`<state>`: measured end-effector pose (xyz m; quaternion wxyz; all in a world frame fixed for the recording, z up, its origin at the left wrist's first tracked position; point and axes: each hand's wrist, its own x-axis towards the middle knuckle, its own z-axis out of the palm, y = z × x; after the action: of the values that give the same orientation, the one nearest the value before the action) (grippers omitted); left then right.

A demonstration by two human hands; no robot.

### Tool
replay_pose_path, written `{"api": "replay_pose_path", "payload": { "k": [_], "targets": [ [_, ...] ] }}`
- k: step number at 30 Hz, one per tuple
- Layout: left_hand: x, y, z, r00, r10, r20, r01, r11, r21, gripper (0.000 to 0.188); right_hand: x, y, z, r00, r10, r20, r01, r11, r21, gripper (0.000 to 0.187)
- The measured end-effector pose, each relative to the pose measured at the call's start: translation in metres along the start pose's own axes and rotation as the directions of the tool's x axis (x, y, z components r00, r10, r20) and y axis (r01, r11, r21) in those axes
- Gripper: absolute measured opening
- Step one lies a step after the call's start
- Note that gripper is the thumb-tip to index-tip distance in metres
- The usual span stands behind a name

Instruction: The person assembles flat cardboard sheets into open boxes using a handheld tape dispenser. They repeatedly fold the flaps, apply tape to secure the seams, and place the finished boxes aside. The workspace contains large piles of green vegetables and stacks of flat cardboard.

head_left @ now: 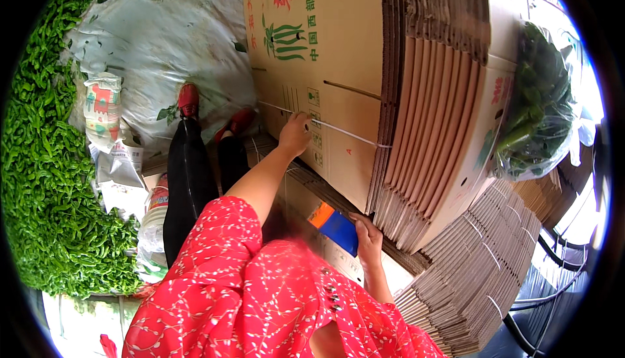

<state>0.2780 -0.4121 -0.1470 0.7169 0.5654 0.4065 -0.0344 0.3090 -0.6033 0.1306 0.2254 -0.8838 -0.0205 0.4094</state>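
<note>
A tall bundle of flattened cardboard boxes (338, 162) stands in front of me, tied with a thin white strap (351, 136). At its broad printed face, my left hand (297, 134) is closed around the strap. My right hand (370, 237) is closed at the bundle's lower edge, fingertips against the cardboard. Beside those fingers shows a flat blue-and-orange patch (338, 229); whether it is a separate packet or print on a box, I cannot tell. My fingers partly hide the grip on the right.
Green peppers (58, 162) lie heaped at the left, beside a whitish plastic sheet (163, 26). A printed sack (103, 110) stands near my feet. More tied flattened cartons (475, 267) lean at the right, below a clear bag of green vegetables (537, 104). Black hoses (553, 293) hang far right.
</note>
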Motion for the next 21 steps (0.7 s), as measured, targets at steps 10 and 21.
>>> {"api": "replay_pose_path", "payload": {
  "k": [10,21],
  "targets": [
    [0.014,-0.012,0.027,0.999,0.043,0.010,-0.044,0.951,0.306,0.032,0.003,0.023,0.029,0.998,0.066,0.013,-0.066,0.997,0.039,0.025],
    [0.016,0.006,0.033,0.966,0.208,-0.154,-0.166,0.955,0.247,0.021,0.014,0.026,0.037,0.999,0.014,0.038,-0.016,0.998,0.063,0.027]
  ]
}}
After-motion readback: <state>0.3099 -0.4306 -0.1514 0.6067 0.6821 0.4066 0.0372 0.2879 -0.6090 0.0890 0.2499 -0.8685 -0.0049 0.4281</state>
